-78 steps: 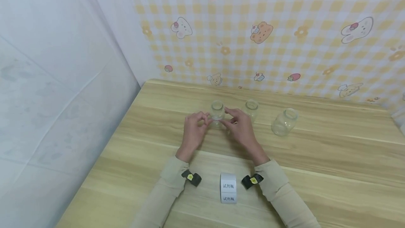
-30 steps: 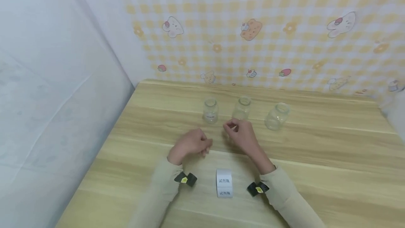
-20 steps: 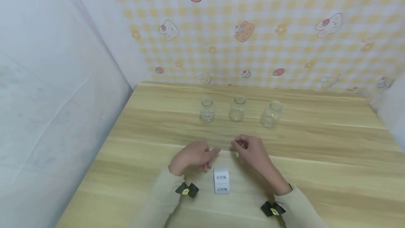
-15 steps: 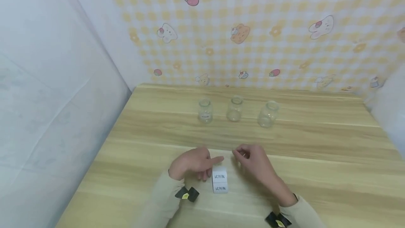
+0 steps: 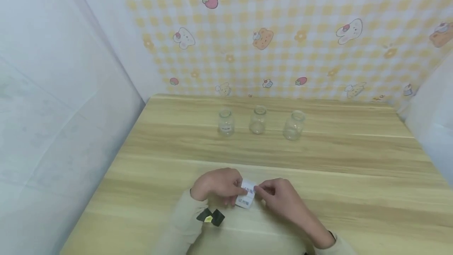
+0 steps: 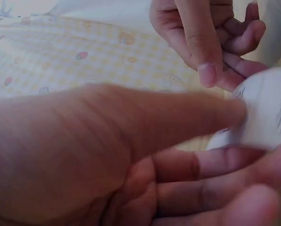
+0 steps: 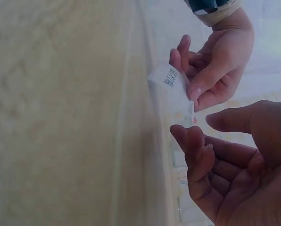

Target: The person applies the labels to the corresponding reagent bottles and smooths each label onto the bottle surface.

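My left hand [image 5: 221,186] holds a white roll of printed labels [image 5: 245,201], pinched under the thumb, just above the tabletop. In the left wrist view the label roll [image 6: 263,115] looks curved, with the thumb lying across it. Close to its right edge is my right hand [image 5: 281,198], fingers bent. In the right wrist view that hand's thumb and index finger stand apart, beside the label roll [image 7: 173,92] and not gripping it. Farther back stands a clear glass jar [image 5: 225,119] bearing a small white label [image 5: 225,128].
Two more clear glass jars stand in the same row: the middle jar [image 5: 258,121] and the right jar [image 5: 293,126], with no label visible on either. A checked cloth [image 5: 301,58] hangs behind the wooden table [image 5: 170,141], and a white sheet [image 5: 63,129] hangs at the left.
Both hands have left the left jar, which now carries a label, and come back toward the front. My left hand has taken hold of the label roll, now lifted and turned; my right hand has come beside it.
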